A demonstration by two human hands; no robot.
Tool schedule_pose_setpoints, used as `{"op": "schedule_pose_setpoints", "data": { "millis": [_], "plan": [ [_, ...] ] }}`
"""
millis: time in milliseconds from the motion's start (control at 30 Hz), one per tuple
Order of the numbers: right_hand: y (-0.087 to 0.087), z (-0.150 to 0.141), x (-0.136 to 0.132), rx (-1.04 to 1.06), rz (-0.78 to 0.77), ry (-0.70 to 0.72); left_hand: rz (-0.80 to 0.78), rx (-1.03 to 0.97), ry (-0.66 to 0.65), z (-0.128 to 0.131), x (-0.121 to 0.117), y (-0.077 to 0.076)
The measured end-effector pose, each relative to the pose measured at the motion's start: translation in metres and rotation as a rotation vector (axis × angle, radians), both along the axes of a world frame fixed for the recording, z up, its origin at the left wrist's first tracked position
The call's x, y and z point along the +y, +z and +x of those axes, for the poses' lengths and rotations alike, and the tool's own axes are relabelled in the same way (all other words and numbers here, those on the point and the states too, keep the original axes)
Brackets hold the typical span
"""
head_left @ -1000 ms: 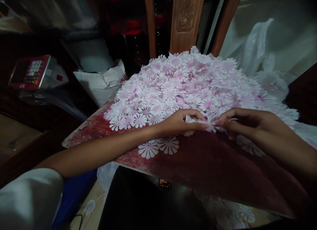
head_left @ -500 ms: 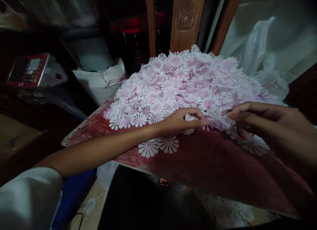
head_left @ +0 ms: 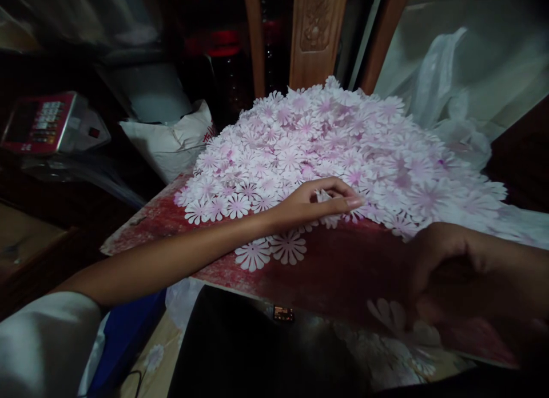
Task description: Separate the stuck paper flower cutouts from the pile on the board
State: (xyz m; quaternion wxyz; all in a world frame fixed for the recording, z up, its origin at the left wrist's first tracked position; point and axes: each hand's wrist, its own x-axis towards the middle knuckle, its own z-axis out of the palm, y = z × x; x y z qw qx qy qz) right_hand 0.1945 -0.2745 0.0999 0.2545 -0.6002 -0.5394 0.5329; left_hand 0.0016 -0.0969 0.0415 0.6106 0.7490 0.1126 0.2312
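A large heap of white and pale-pink flower-shaped petal pieces (head_left: 295, 152) covers the back of a red board. My left hand (head_left: 309, 201) lies at the heap's front edge, thumb and fingers closed together, with folded white petals showing in the curl of the palm. Down at the right, over the front of the board, is my right hand (head_left: 463, 266), dark and smeared. A single white petal piece (head_left: 388, 315) hangs at its fingertips, partly hidden by the hand. Two flat petal pieces (head_left: 270, 250) rest on the board below my left forearm.
The worn red board (head_left: 146, 218) has its near edge above my dark-clothed lap. A carved wooden chair back (head_left: 317, 32) rises behind the heap. To the left are a white sack (head_left: 171, 138) and a red-faced scale display (head_left: 40, 123); a clear plastic bag (head_left: 463, 138) sits at right.
My right hand has drawn away from my left, toward me and down, with a petal piece at its fingers. My left hand stays closed in nearly the same place. The view shifted slightly.
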Motion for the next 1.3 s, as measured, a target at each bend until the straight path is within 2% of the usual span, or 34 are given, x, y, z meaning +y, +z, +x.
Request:
{"op": "schedule_pose_setpoints", "data": {
  "millis": [67, 100, 167, 233, 300, 333, 367, 433, 500, 533, 633, 833, 967, 1133, 1300],
  "plan": [
    [0.002, 0.003, 0.004, -0.005, -0.051, 0.013, -0.038, -0.050, 0.029, -0.001, -0.002, 0.004],
    [0.002, 0.004, 0.007, -0.005, -0.029, 0.000, -0.064, -0.086, 0.046, -0.001, -0.004, 0.007],
    [0.000, 0.001, 0.014, -0.023, 0.139, -0.087, -0.136, -0.170, 0.090, 0.000, -0.008, 0.014],
    [-0.008, -0.012, 0.022, -0.120, 0.455, -0.233, -0.256, -0.225, 0.099, 0.000, -0.015, 0.021],
    [-0.019, -0.034, 0.030, -0.351, 0.878, -0.327, -0.428, -0.254, 0.055, 0.000, -0.024, 0.027],
    [-0.024, -0.047, 0.033, -0.512, 1.093, -0.276, -0.526, -0.256, 0.004, 0.001, -0.028, 0.030],
    [-0.030, -0.059, 0.037, -0.695, 1.221, -0.186, -0.627, -0.254, -0.060, 0.002, -0.032, 0.031],
    [-0.039, -0.081, 0.044, -0.957, 1.215, 0.037, -0.807, -0.259, -0.189, 0.004, -0.036, 0.033],
    [-0.044, -0.094, 0.052, -1.057, 1.157, 0.137, -0.914, -0.268, -0.239, 0.006, -0.036, 0.033],
    [-0.046, -0.096, 0.055, -1.074, 1.137, 0.141, -0.932, -0.272, -0.225, 0.007, -0.034, 0.032],
    [-0.047, -0.092, 0.065, -1.084, 1.095, 0.102, -0.904, -0.279, -0.201, 0.006, -0.028, 0.027],
    [-0.049, -0.051, 0.068, -1.027, 1.041, -0.095, -0.922, -0.208, -0.341, -0.002, -0.034, 0.019],
    [-0.046, -0.035, 0.064, -1.004, 0.988, -0.144, -0.928, -0.185, -0.403, -0.001, -0.038, 0.020],
    [-0.039, -0.032, 0.059, -1.028, 1.014, -0.218, -0.873, -0.180, -0.441, -0.004, -0.042, 0.025],
    [-0.034, -0.046, 0.053, -1.035, 1.020, -0.260, -0.855, -0.205, -0.446, -0.009, -0.046, 0.028]
  ]
}}
